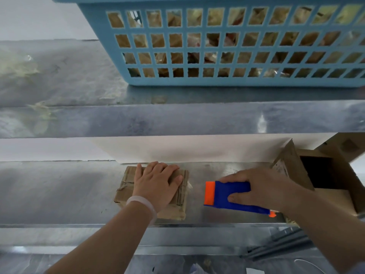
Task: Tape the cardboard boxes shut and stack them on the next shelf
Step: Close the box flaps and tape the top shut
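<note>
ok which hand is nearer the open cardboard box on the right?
Right. The right hand grips the blue-and-orange tool just left of the open box, beside its flap. The left hand rests flat on the small taped box, farther left.

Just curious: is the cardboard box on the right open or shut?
Open: the cardboard box has raised flaps and its dark inside shows.
</note>
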